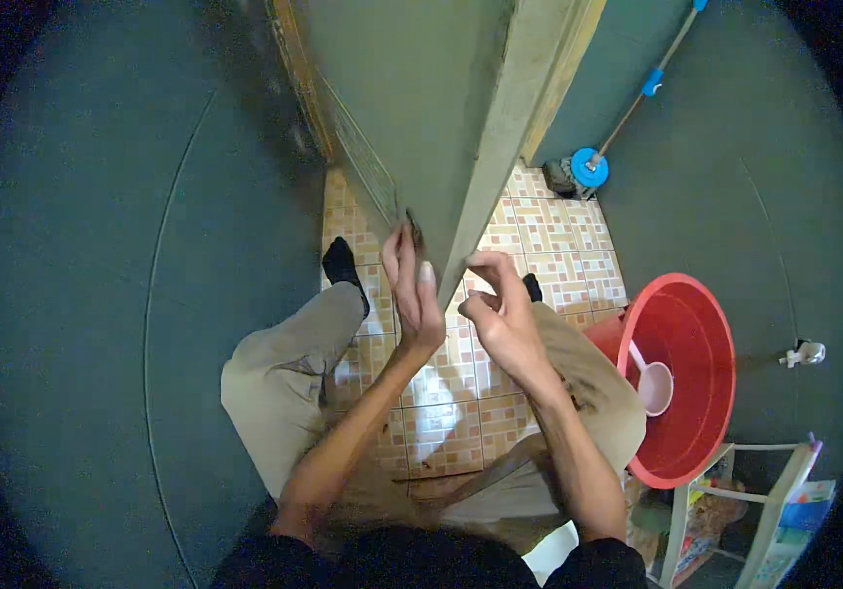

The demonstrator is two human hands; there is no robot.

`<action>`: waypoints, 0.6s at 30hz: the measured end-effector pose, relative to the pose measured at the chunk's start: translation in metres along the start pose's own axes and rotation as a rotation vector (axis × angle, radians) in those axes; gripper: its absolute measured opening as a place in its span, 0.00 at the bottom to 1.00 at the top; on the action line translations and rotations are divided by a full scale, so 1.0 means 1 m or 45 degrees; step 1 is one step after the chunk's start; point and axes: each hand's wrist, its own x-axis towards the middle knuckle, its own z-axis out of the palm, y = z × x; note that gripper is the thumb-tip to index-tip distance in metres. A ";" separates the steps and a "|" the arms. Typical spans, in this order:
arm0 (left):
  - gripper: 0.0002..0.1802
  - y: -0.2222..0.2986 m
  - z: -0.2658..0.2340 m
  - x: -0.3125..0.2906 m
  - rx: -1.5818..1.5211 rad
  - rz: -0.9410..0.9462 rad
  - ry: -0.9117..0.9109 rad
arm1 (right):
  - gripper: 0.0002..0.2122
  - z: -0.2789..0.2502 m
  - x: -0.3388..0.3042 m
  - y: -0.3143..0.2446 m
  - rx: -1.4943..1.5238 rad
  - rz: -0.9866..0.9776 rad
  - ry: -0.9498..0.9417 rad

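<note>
A grey-green door (407, 108) stands ajar in front of me, its pale narrow edge (493, 147) facing me. My left hand (416, 294) lies along the door's left face with its fingers stretched out. Close to those fingertips is a small dark metal piece (413, 228), perhaps a handle or latch; its kind is unclear. At the right side of the door edge is my right hand (510, 322), its index finger bent against the edge and its thumb apart from it. Nothing shows in either hand.
To my right stands a big red tub (706, 393) with a pink dipper (655, 388) inside. A wall tap (802, 353) is beyond it, and a white rack (773, 510) with packages is nearer. A mop (589, 169) leans at the back right. Dark walls flank the tiled floor (441, 378).
</note>
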 end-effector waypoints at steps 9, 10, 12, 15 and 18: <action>0.35 -0.030 -0.003 0.008 -0.245 -0.573 0.042 | 0.37 0.004 0.002 0.016 -0.319 -0.110 -0.032; 0.34 -0.033 -0.004 0.009 -0.188 -0.524 0.035 | 0.39 0.004 0.002 0.017 -0.528 -0.201 -0.043; 0.34 -0.027 -0.004 0.008 -0.133 -0.487 0.024 | 0.41 0.004 0.002 0.010 -0.318 -0.126 -0.049; 0.33 -0.011 -0.003 0.008 0.011 -0.224 0.049 | 0.37 0.004 0.002 0.002 0.239 0.055 0.002; 0.33 -0.009 -0.006 0.010 0.034 -0.053 0.009 | 0.32 0.002 0.004 -0.004 0.300 0.138 0.081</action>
